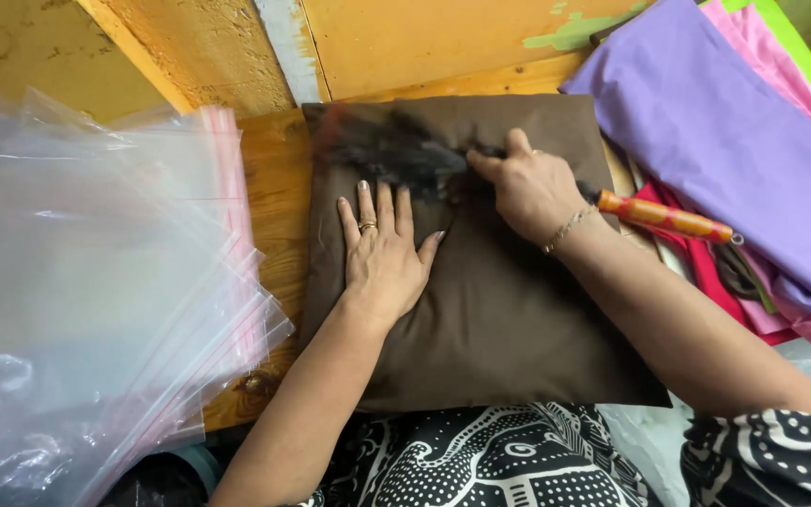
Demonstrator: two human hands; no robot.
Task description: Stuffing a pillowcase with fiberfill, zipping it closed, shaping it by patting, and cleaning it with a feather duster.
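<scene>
We press our left hand (384, 246) flat, fingers spread, on the brown cushion (499, 310) lying on the wooden table (277, 188). Our right hand (527, 183) grips an orange-handled brush (664, 218) near the cushion's far edge.

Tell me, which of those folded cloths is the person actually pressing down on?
The dark brown cloth in the middle: the left hand lies flat on it. The purple cloth and the pink and red ones lie untouched at the right.

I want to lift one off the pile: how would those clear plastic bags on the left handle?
The clear plastic bags look thin and wrinkled, so probably floppy and light. Their glossy, fanned-out stack suggests they slide apart easily.
</scene>
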